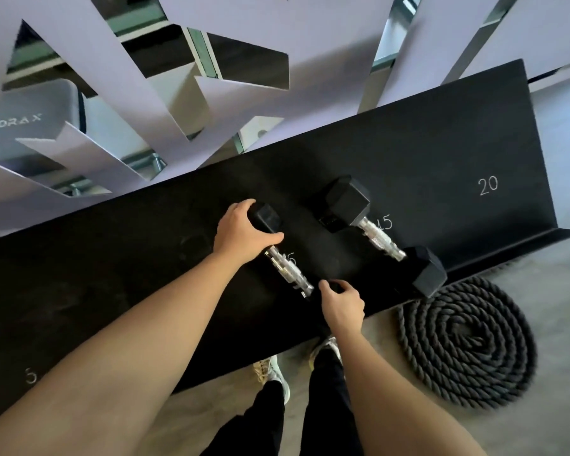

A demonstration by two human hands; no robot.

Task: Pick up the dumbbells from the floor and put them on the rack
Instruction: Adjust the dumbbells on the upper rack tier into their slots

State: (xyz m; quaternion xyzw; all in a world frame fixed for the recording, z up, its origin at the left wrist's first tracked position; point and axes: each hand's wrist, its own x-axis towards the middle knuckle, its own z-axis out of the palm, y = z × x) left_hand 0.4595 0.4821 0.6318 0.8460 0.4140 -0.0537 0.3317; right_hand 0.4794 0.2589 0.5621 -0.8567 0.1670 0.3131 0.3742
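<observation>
Both hands' grip on dumbbell [285, 268] ends, near head hidden

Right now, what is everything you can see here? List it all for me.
Dumbbells: two, black hex heads with silver handles, lying on the rack; one under the hands, one by the 15 mark.
Rack shelf: one, black, running across the view, chalk numbers 5, 15 and 20.
Rope: one, dark, coiled on the floor to the right below the rack.
Floor: grey, concrete-like.
Pale panels: several, lilac-grey, behind the rack, with mirrored gaps.
Shoes: two, light-coloured, below the rack edge.
Left hand: on the far head of the nearer dumbbell.
Right hand: on its near head.
</observation>
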